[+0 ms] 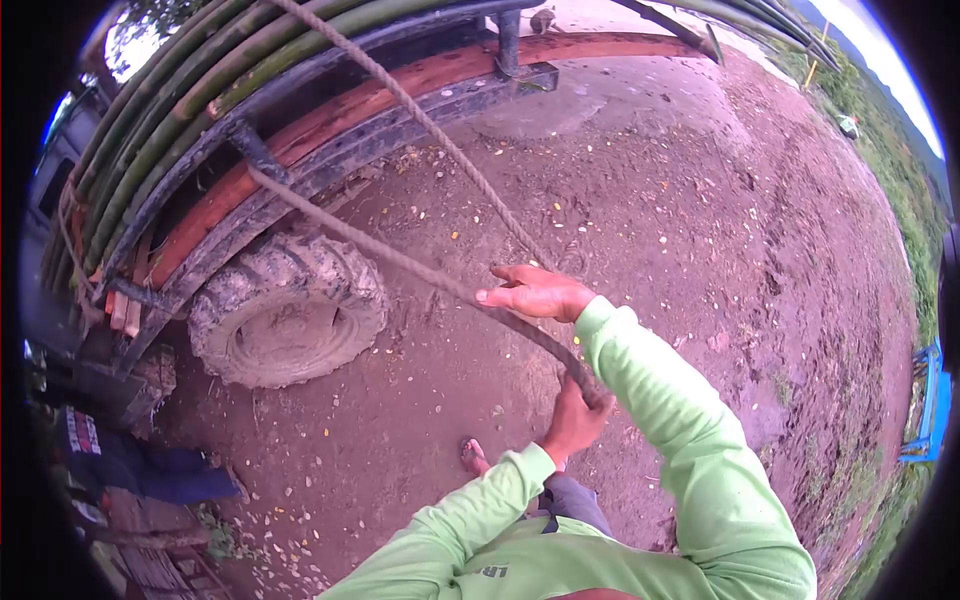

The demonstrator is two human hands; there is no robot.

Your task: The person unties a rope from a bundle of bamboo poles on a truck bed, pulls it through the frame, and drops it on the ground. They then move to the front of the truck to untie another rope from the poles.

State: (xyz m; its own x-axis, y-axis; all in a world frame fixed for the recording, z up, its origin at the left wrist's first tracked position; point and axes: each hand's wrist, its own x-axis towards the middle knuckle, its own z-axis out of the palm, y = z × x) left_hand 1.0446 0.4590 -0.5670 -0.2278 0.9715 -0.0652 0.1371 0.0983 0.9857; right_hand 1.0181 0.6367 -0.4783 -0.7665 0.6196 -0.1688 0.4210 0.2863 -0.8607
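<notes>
A thick brown rope (400,262) runs from the trailer's metal side rail to my left hand (577,418), whose fingers are wrapped round it low in front of my body. Above and farther out is my right hand (545,293), fingers stretched out and thumb apart, with fingertips right at this strand. A second rope strand (430,125) slants down from over the bamboo poles (215,75) and passes behind my right hand. The long green poles lie stacked on the trailer (290,140), above a reddish wooden plank (215,215).
A muddy, heavily treaded wheel (290,310) stands under the trailer. Leaf-strewn brown earth (680,190) stretches to the right. At the lower left is a person in dark blue trousers (165,470). A blue chair (932,405) stands at the right edge, beside grass.
</notes>
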